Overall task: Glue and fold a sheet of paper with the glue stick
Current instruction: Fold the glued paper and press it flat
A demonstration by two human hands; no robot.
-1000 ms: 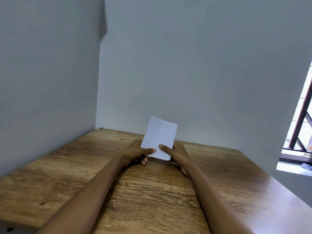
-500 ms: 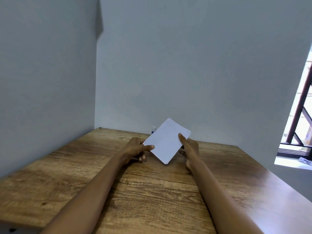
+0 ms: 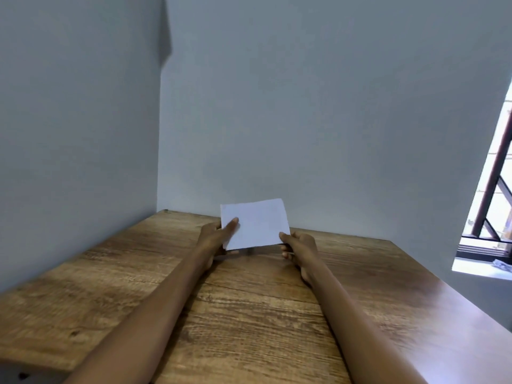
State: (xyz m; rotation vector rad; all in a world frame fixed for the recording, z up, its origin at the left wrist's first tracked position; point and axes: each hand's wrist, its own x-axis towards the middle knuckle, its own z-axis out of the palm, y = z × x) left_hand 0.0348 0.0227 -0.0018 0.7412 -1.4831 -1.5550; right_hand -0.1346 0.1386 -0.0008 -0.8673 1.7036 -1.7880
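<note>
— Head view: both hands hold the paper (image 3: 256, 224) up above the table (image 3: 249, 314), near the far wall. Risk?
— It may crease or slip; left hand (image 3: 219, 236) pinches one edge by thumb, right hand (image 3: 297, 245) only a corner.
— Changed?
— It has turned from upright, then tilted, to lying wide. No glue stick shows.

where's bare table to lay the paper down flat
Bare wood lies between the two forearms, in front of the paper, and wide on both outer sides of the table. The only crowded spot is the far middle, where left hand and right hand pinch the paper.
</note>
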